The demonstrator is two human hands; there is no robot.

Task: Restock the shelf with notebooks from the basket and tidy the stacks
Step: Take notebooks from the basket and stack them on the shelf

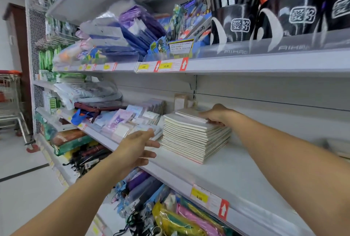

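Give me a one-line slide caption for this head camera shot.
Right hand rests on a notebook stack on the shelf; left hand reaches in, open.

One notebook stack (196,137), two hands, three price tags.

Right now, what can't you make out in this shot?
Head view:
- Basket: nowhere in frame.
- Right hand fingertips: hidden behind the notebook stack.
- Price tag small print: too blurred.
- Notebook covers: only edges and a plain top show.

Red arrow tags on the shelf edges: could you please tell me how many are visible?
3: two on the upper shelf edge, one on the notebook shelf edge. Blurred ones farther left may exist.
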